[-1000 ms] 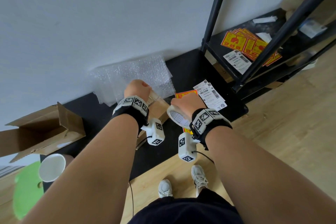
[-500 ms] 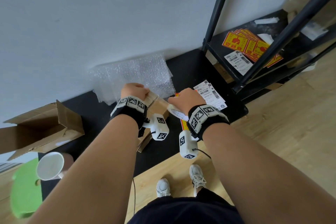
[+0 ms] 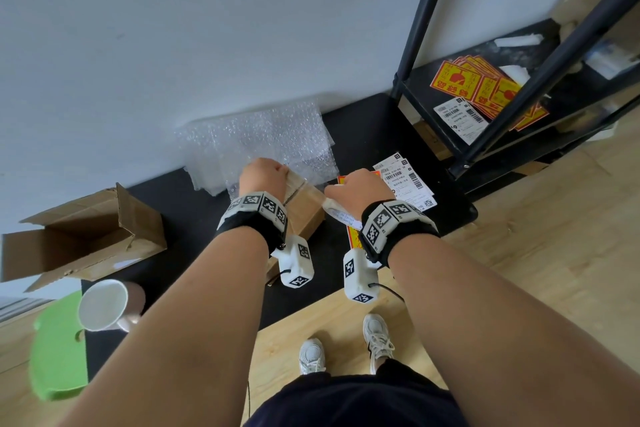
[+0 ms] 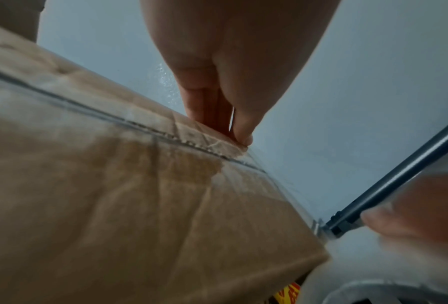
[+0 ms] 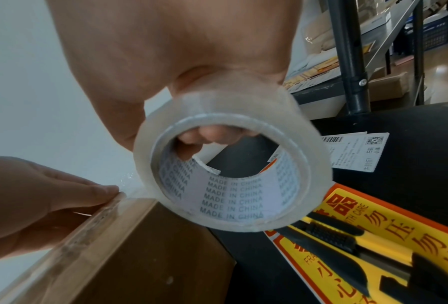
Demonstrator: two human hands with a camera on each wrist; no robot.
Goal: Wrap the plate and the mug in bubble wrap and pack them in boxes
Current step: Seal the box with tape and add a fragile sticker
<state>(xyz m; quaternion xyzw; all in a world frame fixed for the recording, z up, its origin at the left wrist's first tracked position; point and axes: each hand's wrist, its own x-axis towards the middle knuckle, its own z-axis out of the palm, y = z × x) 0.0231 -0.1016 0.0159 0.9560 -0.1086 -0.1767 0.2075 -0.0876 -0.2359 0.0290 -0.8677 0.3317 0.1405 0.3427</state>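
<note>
Sealing stage on the small closed brown cardboard box (image 3: 304,215), which sits on the black table (image 3: 367,135) just in front of the loose sheets of clear bubble wrap (image 3: 256,135). Left hand (image 3: 261,175) has its fingers (image 4: 239,123) pressed together on the far top edge of the box, pinning down the free end of the clear tape along the flap seam; judged purpose is to anchor the strip so it can be drawn taut. Right hand (image 3: 356,189) grips the roll of clear packing tape (image 5: 233,162), fingers hooked through the white printed core and thumb over the outer turns, the roll held touching the near edge of the box so the tape feeds straight across. Tape film is glossy and wrinkled over the seam; the cardboard is matte and slightly dented. A yellow-and-black utility knife (image 5: 347,246) lies on red-and-yellow fragile stickers beside the box, probably ready for cutting. White ceramic mug (image 3: 102,308) stands unwrapped at the table's left end beside a second, open cardboard box (image 3: 83,239). The plate is not identifiable; presumably inside the sealed box.
</note>
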